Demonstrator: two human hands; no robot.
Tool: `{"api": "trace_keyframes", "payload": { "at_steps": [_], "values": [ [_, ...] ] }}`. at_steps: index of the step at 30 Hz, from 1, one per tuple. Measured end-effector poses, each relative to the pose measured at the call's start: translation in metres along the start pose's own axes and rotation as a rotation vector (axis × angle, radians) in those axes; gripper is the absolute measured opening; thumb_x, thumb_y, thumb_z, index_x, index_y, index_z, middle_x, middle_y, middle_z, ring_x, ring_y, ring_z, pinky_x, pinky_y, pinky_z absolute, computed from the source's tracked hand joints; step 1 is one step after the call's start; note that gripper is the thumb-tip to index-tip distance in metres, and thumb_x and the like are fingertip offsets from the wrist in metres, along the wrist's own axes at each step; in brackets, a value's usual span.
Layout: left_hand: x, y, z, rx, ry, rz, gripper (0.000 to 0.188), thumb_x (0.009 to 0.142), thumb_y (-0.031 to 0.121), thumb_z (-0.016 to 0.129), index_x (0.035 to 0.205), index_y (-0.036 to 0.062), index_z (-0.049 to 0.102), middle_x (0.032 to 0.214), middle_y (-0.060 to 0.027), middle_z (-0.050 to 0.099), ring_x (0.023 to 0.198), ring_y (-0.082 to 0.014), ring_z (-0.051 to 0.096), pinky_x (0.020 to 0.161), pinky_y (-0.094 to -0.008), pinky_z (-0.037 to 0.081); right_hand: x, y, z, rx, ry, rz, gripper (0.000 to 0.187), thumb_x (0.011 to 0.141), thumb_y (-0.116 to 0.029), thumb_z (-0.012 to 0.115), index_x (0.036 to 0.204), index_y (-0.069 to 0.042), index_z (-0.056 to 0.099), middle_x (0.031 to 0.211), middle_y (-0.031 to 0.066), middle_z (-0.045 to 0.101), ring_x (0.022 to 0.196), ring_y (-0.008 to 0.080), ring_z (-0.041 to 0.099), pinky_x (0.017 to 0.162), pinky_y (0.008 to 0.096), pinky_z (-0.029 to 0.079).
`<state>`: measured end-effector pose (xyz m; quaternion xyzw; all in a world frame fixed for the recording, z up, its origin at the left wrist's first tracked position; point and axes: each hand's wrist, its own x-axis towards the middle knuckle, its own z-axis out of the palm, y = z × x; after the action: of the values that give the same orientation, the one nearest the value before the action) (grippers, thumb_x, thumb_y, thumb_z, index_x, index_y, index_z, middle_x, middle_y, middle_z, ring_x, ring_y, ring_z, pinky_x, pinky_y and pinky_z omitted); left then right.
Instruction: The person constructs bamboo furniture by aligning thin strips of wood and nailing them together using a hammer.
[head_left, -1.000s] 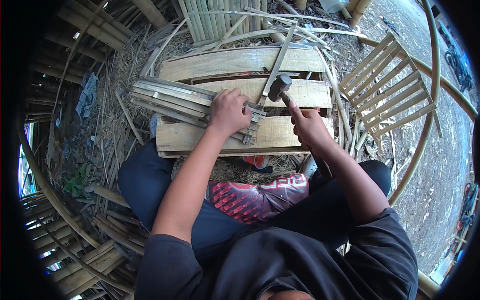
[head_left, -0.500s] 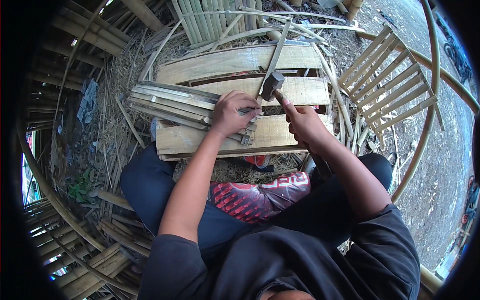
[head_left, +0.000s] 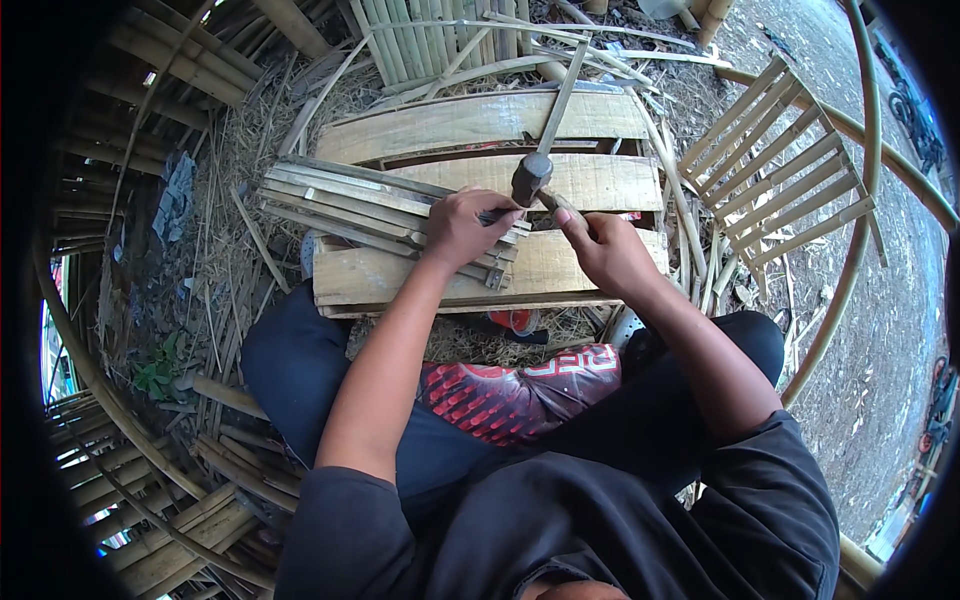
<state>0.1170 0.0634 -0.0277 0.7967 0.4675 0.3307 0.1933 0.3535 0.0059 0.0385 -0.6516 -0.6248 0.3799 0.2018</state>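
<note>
My right hand (head_left: 612, 252) grips the wooden handle of a hammer (head_left: 532, 178). Its dark metal head is right above the fingertips of my left hand (head_left: 464, 228), over the low slatted wooden table (head_left: 400, 136). The left thumb and fingers are pinched together; whatever is between them is too small to make out. A long bamboo strip (head_left: 566, 92) slants from the table's far edge toward my left fingertips, its near end hidden behind the hammer head. Beneath my left hand and to its left lies a bundle of bamboo slats (head_left: 345, 200).
A slatted bamboo frame (head_left: 785, 165) leans at the right, beside a curved bamboo pole (head_left: 868, 150). More bamboo slats (head_left: 400, 45) stand beyond the table. A red cup-like thing (head_left: 518, 320) is under the near edge. Shavings and bamboo poles (head_left: 225, 397) cover the ground at left.
The hammer head has come down and a little left, closer to my left fingertips. My right hand has dropped slightly with it; my left hand has hardly moved.
</note>
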Motion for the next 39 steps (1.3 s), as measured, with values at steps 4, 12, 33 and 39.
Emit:
{"api": "trace_keyframes", "payload": {
  "at_steps": [4, 12, 33, 39],
  "values": [
    [-0.003, 0.000, -0.004, -0.037, 0.008, -0.056, 0.015, 0.085, 0.009, 0.067, 0.093, 0.0098, 0.079, 0.095, -0.0094, 0.078, 0.086, -0.0303, 0.074, 0.077, -0.0405, 0.060, -0.003, -0.007, 0.001, 0.023, 0.017, -0.067, 0.072, 0.104, -0.059, 0.056, 0.079, 0.007, 0.063, 0.056, 0.0065, 0.047, 0.054, 0.0143, 0.046, 0.052, 0.0399, 0.040],
    [-0.007, -0.011, 0.011, 0.110, 0.226, 0.059, 0.024, 0.078, -0.004, 0.056, 0.086, 0.0048, 0.076, 0.094, -0.0142, 0.075, 0.095, -0.0340, 0.071, 0.090, -0.0415, 0.058, -0.008, -0.024, -0.007, 0.001, -0.019, -0.013, 0.066, 0.105, -0.052, 0.055, 0.084, 0.009, 0.067, 0.075, 0.0328, 0.065, 0.079, 0.0517, 0.067, 0.074, 0.0551, 0.050],
    [-0.006, -0.016, 0.018, 0.155, 0.337, -0.042, 0.017, 0.077, -0.004, 0.057, 0.076, 0.0037, 0.071, 0.080, -0.0134, 0.068, 0.083, -0.0350, 0.065, 0.075, -0.0453, 0.053, -0.017, -0.008, 0.006, 0.123, 0.150, -0.248, 0.054, 0.108, -0.040, 0.057, 0.080, 0.006, 0.060, 0.060, 0.0240, 0.056, 0.052, 0.0379, 0.056, 0.055, 0.0476, 0.043],
    [-0.006, -0.014, 0.020, 0.141, 0.328, -0.036, 0.014, 0.077, -0.002, 0.057, 0.074, 0.0045, 0.068, 0.080, -0.0125, 0.067, 0.085, -0.0336, 0.065, 0.075, -0.0444, 0.055, -0.014, 0.000, 0.016, -0.071, 0.058, -0.146, 0.054, 0.107, -0.041, 0.058, 0.079, 0.006, 0.059, 0.061, 0.0252, 0.057, 0.054, 0.0410, 0.055, 0.056, 0.0481, 0.044]
  ]
}}
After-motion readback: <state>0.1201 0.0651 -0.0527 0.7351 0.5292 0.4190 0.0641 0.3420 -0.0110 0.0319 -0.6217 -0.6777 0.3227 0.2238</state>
